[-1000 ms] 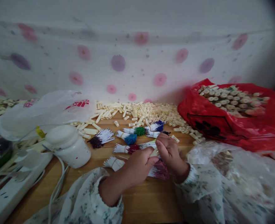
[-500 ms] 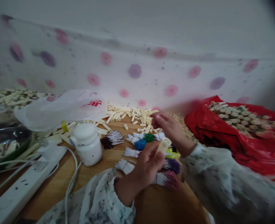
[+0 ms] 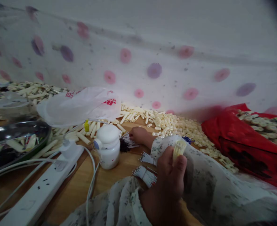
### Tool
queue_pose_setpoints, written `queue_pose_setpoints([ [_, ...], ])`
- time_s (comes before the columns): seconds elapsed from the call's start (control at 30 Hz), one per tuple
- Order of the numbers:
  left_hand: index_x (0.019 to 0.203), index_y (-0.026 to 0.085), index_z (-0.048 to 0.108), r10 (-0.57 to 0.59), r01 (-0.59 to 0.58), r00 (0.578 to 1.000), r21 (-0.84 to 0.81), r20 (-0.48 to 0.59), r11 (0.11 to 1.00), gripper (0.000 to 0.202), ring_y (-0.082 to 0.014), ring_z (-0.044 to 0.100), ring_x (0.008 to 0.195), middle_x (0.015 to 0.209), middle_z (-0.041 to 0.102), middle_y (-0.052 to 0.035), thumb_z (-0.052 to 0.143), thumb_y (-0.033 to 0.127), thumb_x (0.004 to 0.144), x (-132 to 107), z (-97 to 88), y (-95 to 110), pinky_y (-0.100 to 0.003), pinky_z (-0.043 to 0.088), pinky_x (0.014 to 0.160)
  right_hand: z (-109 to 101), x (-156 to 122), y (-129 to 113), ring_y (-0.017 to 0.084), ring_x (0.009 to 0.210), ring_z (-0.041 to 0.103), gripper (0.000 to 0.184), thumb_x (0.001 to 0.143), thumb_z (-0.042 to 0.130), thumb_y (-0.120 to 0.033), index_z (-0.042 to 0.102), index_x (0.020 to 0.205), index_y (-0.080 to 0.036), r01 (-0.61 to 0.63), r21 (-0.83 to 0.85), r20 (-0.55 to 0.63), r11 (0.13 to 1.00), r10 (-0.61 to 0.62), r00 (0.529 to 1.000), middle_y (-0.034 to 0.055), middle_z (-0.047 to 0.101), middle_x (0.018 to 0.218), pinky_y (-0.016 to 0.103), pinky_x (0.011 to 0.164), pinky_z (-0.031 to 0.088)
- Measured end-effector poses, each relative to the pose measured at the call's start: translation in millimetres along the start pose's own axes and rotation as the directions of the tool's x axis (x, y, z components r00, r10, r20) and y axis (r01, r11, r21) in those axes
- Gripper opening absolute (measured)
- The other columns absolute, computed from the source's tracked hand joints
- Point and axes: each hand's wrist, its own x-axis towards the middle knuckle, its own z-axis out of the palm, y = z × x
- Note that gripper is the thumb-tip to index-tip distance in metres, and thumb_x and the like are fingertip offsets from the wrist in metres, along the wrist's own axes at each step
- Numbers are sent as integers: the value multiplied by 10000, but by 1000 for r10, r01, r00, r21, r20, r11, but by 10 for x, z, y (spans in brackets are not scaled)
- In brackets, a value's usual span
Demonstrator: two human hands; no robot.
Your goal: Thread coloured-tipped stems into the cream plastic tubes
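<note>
My left hand (image 3: 170,175) is closed around a short cream plastic tube (image 3: 179,148), held upright with its open end up. My right hand (image 3: 139,135) reaches past it to the far side of the table. Its fingers are bent together at the white ends of a bundle of thin black-tipped stems (image 3: 129,142). Whether a stem is pinched there is too small to tell. Nearer to me lie more bundles of white-ended stems (image 3: 145,175), one tied round its middle. The right sleeve and left hand hide most of the other bundles.
A white lidded jar (image 3: 109,150) stands left of the black-tipped bundle. A white power strip (image 3: 41,188) with cables lies at front left. Cream tubes (image 3: 162,121) are heaped along the wall, with a white plastic bag (image 3: 82,106) behind the jar. A red bag (image 3: 242,147) is at right.
My right hand has moved left and down to the black-tipped bundle, its sleeve now covering the coloured bundles. My left hand still holds the tube, nearer to me. The view has shifted left.
</note>
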Motion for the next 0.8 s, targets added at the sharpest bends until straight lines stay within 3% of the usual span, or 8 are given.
queue_pose_setpoints([
  [0.1,968,208,526,-6,7,983,7,-182,1000,380,-235,481,917,917,581,-85,460,561,842,6,12,-68,-312,430,759,27,6,-30,193,937,611,262,935,475,-331,606,1027,-125,-3,-4,-15,1000,3,1000,38,616,1025,367,808,511],
  [0.23,1021,211,526,-49,53,968,10,-245,999,373,-247,494,973,972,595,-90,562,513,806,17,29,-143,-316,441,784,50,3,-52,185,915,612,256,930,484,-335,605,1009,-124,-11,60,-59,998,15,998,35,617,1005,359,788,515],
  [0.3,972,204,530,-31,33,967,3,-252,999,392,-234,508,916,911,586,-74,618,522,760,28,19,-141,-304,447,747,1,18,-24,164,851,612,215,909,521,-313,614,926,-120,-16,124,-83,992,26,996,25,622,925,334,748,512],
  [0.43,721,192,476,94,-91,980,26,-176,996,364,-133,437,630,657,462,11,608,528,767,78,-34,-80,-250,405,593,-315,-79,108,112,659,558,78,804,584,-166,607,739,-129,-47,308,-132,950,91,987,0,598,697,248,625,445],
  [0.57,712,187,455,164,-165,928,25,-333,986,337,-85,348,524,587,387,53,559,488,823,195,-100,-28,-210,345,513,-755,-598,196,87,558,512,98,812,506,-192,569,748,-152,-53,506,-187,861,170,968,-24,569,629,203,527,403],
  [0.67,778,180,507,165,-204,879,-39,-448,978,292,-67,333,475,557,399,72,589,458,814,298,-125,-7,-190,300,458,-912,-1149,180,83,503,485,118,830,462,-257,516,770,-171,-40,674,-243,738,273,931,-40,529,603,204,488,407],
  [0.73,858,183,545,128,-213,888,-148,-441,966,273,-55,315,436,531,384,90,635,430,785,346,-118,0,-176,261,418,-903,-1463,150,84,487,464,131,797,519,-299,517,750,-176,11,834,-256,551,369,894,-46,509,581,208,471,402],
  [0.8,912,178,578,84,-173,925,-213,-371,962,290,-40,308,413,520,390,99,694,380,739,368,-93,-5,-164,243,401,-841,-1685,121,84,491,449,144,759,581,-312,542,739,-175,53,911,-250,409,445,860,-45,505,581,210,471,394],
])
